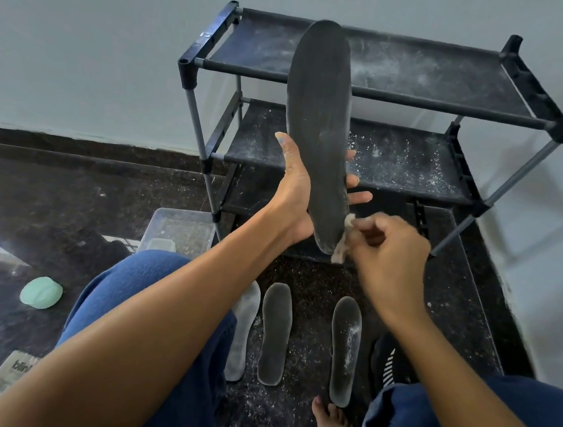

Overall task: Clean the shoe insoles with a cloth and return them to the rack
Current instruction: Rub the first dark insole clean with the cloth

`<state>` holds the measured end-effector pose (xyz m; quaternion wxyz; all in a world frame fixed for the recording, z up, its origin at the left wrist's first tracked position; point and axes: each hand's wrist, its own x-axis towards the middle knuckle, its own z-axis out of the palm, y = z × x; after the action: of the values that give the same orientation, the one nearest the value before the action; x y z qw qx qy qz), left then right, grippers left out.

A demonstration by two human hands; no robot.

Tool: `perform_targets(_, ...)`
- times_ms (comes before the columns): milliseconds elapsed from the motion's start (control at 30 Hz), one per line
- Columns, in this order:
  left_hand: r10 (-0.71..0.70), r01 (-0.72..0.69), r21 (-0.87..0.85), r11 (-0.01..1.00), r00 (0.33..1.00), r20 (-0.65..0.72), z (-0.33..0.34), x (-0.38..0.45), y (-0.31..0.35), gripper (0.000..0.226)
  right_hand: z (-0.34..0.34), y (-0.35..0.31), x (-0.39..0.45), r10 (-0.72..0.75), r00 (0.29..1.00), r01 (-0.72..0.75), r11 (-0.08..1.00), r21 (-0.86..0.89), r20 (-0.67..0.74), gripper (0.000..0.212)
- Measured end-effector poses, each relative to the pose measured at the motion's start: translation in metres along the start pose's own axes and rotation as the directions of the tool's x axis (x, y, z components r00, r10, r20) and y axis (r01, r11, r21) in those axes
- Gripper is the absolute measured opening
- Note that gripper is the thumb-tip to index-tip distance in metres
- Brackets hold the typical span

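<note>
Head view: my left hand grips dark insole upright, thumb along its left edge, fingertips curled round right edge, toe end up in front of rack. My right hand pinches small pale cloth against insole's lower right edge, near heel. Rack stands against wall, shelves dusted with white specks. Three more insoles lie side by side on dark floor between my knees. Clear plastic box on floor by rack's left leg; mint-green object further left.
</note>
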<state>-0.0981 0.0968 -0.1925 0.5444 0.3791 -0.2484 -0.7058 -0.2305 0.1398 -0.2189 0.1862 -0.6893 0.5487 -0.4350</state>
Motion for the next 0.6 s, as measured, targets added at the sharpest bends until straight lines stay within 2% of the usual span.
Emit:
perform_targets(100, -0.019, 0.018, 0.027, 0.999, 1.0, 0.021, -0.001, 0.001, -0.001, 0.102, 0.01, -0.014, -0.02, 0.025, 0.991, -0.035, 0.996, 0.078, 0.13, 0.004)
perform_targets(267, 0.048, -0.048, -0.058, 0.997, 0.999, -0.002, 0.001, 0.003, -0.001, 0.103, 0.002, 0.001, 0.003, 0.085, 0.995, -0.088, 0.993, 0.081, 0.042, 0.006)
perform_targets(367, 0.017, -0.017, -0.015, 1.0, 1.0, 0.009, -0.001, 0.004, -0.003, 0.103, 0.011, -0.008, -0.011, 0.073, 0.99, -0.087, 0.99, 0.111, 0.124, 0.008)
perform_targets(467, 0.0, 0.0, 0.019, 1.0, 1.0, 0.011, -0.003, 0.004, -0.004, 0.1, 0.014, -0.018, -0.018, 0.102, 0.976, -0.145, 0.964, 0.223, 0.193, 0.007)
perform_targets(600, -0.037, 0.034, 0.049, 0.998, 0.998, 0.046, 0.002, 0.001, -0.009, 0.099, 0.007, -0.021, -0.003, 0.066, 0.992, -0.096, 0.954, 0.285, 0.111, 0.004)
